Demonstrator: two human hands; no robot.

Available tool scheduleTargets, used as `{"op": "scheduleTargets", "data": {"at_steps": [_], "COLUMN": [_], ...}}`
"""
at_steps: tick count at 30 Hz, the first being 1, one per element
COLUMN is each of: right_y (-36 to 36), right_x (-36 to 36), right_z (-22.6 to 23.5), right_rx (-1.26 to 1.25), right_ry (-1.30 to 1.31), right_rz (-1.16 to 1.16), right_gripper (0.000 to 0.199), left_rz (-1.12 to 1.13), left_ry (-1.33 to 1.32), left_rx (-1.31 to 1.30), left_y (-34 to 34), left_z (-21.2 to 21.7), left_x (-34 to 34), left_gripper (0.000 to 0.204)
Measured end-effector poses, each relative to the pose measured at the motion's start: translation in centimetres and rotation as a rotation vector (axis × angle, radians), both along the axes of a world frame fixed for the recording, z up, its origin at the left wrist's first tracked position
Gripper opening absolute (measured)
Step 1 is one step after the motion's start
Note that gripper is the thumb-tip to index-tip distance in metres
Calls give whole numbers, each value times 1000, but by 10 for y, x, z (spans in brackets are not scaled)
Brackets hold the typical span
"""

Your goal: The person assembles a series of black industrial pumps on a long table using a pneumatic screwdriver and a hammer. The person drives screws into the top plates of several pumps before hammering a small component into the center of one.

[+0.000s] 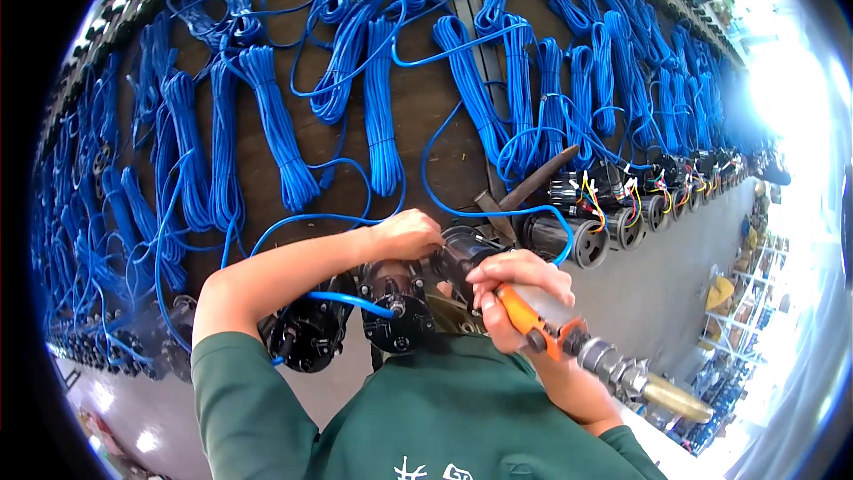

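An orange pneumatic tool (pixel 530 313), with a metal coupling and hose end at its rear, is gripped in my right hand (pixel 524 283). Its working end points toward a black cylindrical motor unit (pixel 462 247) and is mostly hidden by my fingers. My left hand (pixel 407 235) is closed beside that unit's upper part; whatever its fingers hold cannot be made out. Just below my left wrist stands another black motor unit (pixel 397 331) with a blue cable (pixel 351 300) entering its end. A further black unit (pixel 311 336) sits to the left, under my forearm.
Tied blue cable bundles (pixel 380 107) cover much of the brown table (pixel 342 173). A hammer (pixel 538 180) lies beyond the units. Along the table's right edge stands a row of motors (pixel 591 243) with coloured wires. A shelf rack (pixel 737 329) stands at the far right.
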State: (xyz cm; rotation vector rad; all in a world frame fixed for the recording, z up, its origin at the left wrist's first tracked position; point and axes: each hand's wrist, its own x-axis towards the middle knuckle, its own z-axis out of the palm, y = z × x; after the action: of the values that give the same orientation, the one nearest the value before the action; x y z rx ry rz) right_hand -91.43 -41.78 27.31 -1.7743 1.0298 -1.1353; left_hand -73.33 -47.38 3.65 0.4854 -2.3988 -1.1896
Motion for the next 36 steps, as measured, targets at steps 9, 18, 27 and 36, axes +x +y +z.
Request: {"op": "scheduleTargets", "data": {"at_steps": [9, 18, 27, 36], "right_y": [22, 87, 81, 74], "right_x": [-58, -188, -168, -138], "right_z": [81, 130, 64, 36], "right_rx": [-57, -250, -77, -151], "right_ry": [-484, -699, -472, -386], "right_rz": [78, 454, 371, 458], "right_gripper": [29, 31, 43, 40], "left_rz": [838, 958, 972, 911], "left_ry": [-355, 111, 1937, 2226], "left_rx": [-391, 294, 1481, 1468], "left_y": [-2, 233, 184, 176], "left_z": [273, 133, 10, -13], "left_x": [29, -177, -245, -275], "left_gripper": [18, 15, 24, 15]}}
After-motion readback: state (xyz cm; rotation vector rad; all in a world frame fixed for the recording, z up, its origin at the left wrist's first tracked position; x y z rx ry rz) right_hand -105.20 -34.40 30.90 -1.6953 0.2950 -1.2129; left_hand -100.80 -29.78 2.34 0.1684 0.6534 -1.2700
